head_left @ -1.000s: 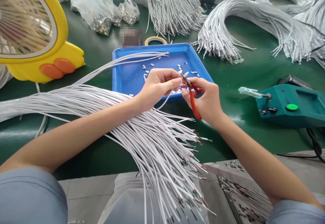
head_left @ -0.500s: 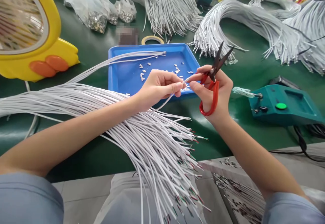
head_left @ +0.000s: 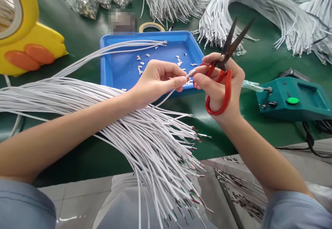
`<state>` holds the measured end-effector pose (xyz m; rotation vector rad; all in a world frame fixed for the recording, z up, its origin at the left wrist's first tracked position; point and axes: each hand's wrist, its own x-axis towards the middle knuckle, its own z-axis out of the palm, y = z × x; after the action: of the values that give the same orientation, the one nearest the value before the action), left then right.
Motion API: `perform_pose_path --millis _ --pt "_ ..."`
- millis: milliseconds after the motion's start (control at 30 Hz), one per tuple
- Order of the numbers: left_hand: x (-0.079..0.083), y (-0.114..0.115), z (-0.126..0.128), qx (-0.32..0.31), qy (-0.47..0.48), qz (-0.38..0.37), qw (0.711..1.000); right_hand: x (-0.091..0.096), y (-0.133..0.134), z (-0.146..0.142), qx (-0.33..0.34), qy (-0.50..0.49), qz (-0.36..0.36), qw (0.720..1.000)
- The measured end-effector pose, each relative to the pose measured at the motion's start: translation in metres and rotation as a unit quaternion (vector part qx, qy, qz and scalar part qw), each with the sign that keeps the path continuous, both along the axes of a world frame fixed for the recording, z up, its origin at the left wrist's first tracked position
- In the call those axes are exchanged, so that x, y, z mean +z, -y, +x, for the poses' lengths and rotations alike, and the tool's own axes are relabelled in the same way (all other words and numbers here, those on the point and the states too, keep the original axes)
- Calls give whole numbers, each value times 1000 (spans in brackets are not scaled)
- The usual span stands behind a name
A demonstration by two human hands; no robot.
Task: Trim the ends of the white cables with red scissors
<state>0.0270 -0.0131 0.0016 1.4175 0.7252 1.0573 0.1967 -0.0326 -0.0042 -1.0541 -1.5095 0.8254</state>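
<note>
Between thumb and fingers, my left hand (head_left: 162,78) pinches a white cable (head_left: 167,98) near its end. My right hand (head_left: 223,87) has red-handled scissors (head_left: 223,57) hooked on its fingers, the dark blades spread and pointing up and away. Its thumb and forefinger meet at the cable's tip, close to my left fingertips; a small pale piece shows there. Both hands are above the near right part of a blue tray (head_left: 106,59), which holds white scraps and several cable ends. Under my left forearm lies a large bundle of white cables (head_left: 145,132) with red and green wire ends.
A teal device (head_left: 293,99) with a green button stands at the right. More cable bundles (head_left: 241,0) lie at the back. Bags of small metal parts (head_left: 86,0), a tape roll (head_left: 151,27) and a yellow duck-shaped object (head_left: 33,45) are on the green table (head_left: 223,142).
The camera view has shifted, so the background sits higher and further left. Both hands keep their fingertip hold at the cable end, and the scissors appear slightly further right.
</note>
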Motion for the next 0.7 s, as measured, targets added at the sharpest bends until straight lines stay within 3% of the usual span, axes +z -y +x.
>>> perform_pose_path --millis 333,700 --pt "1 1 1 13 -29 16 999 -1 -1 0 1 2 -13 1000" --pt "-2 -1 -1 -67 -21 -33 997 3 -2 -4 59 -92 31 994"
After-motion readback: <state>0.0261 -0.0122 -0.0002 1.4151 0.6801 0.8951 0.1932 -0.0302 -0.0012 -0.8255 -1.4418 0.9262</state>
